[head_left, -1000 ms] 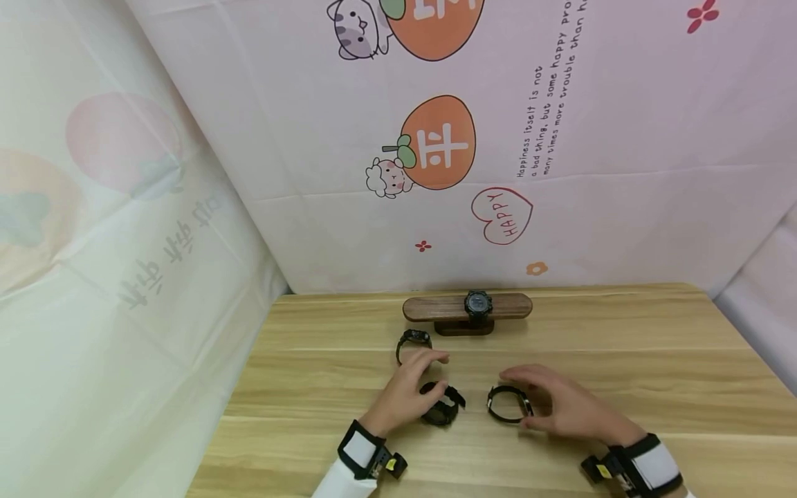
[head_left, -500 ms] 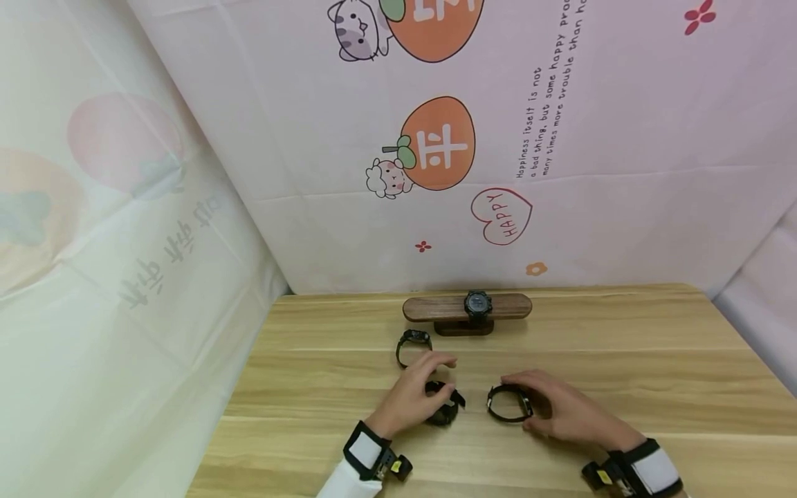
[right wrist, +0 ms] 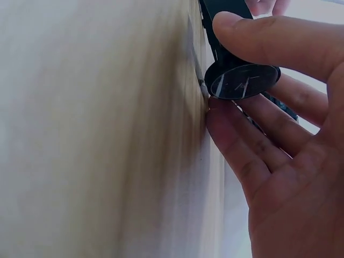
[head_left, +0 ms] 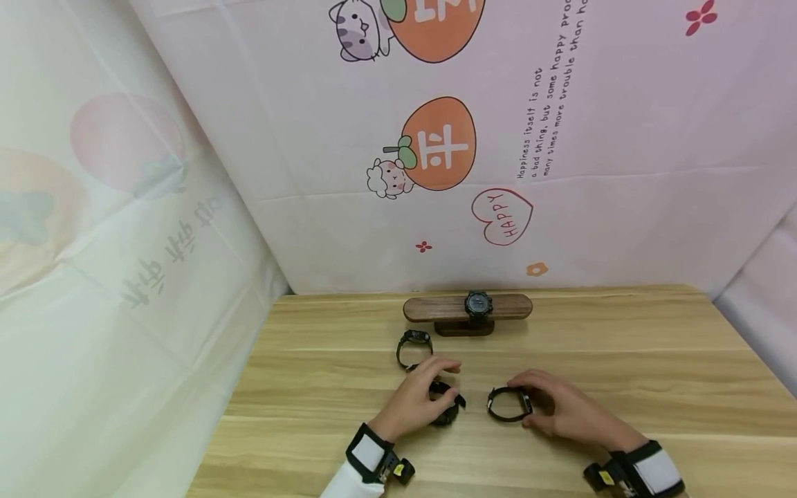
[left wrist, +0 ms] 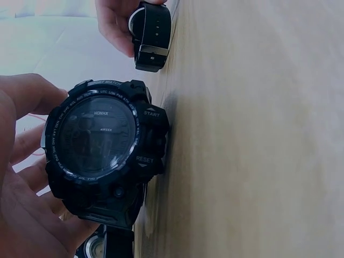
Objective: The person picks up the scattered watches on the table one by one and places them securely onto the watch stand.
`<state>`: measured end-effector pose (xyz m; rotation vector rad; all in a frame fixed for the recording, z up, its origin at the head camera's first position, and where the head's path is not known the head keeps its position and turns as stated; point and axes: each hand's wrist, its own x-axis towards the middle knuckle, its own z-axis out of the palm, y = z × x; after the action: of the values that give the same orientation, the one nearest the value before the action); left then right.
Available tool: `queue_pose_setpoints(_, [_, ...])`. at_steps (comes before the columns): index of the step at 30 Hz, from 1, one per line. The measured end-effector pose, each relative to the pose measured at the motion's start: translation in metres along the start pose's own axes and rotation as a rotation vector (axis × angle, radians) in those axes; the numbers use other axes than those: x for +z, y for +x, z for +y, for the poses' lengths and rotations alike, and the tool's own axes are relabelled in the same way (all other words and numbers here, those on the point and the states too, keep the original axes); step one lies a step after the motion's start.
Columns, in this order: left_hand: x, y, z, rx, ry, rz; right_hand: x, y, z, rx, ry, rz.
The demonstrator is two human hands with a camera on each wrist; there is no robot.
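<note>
My left hand [head_left: 411, 401] reaches round a chunky black digital watch [head_left: 447, 416] standing on the table. Its thumb is at the strap, and the index finger arches beyond the watch, apart from it. The left wrist view shows the round dial [left wrist: 97, 134] turned to the camera, with the palm and loosely bent fingers behind it. On the right, my right hand [head_left: 573, 415] pinches a slim black watch [right wrist: 244, 80] at its dial end, thumb on one edge and fingers on the other. That watch's strap forms a loop and still touches the table.
Behind my left hand stands another black watch [head_left: 417, 337]. At the back is a wooden watch stand [head_left: 429, 308] with a black watch [head_left: 478, 304] strapped round its bar. A printed white cloth [head_left: 349, 235] hangs behind the wood-grain table [head_left: 654, 360].
My left hand has shifted slightly right over the digital watch. The right hand's thumb and finger have drawn in on the slim watch. Both watches have stayed about where they were.
</note>
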<state>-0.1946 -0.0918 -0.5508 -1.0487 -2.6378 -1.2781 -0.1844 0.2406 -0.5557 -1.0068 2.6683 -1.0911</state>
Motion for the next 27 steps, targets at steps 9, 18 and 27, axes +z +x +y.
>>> queue_pose_setpoints(9, [0.000,0.000,-0.002,0.019,-0.008,-0.003,0.000,0.002,-0.003,0.016,0.015,0.025])
queue_pose_setpoints(18, [0.000,-0.001,-0.001,0.035,-0.012,0.007,0.001,0.006,-0.005,0.066,0.033,0.050])
queue_pose_setpoints(27, [-0.001,0.000,-0.002,0.028,-0.029,0.006,0.003,0.012,-0.009,0.025,-0.070,0.141])
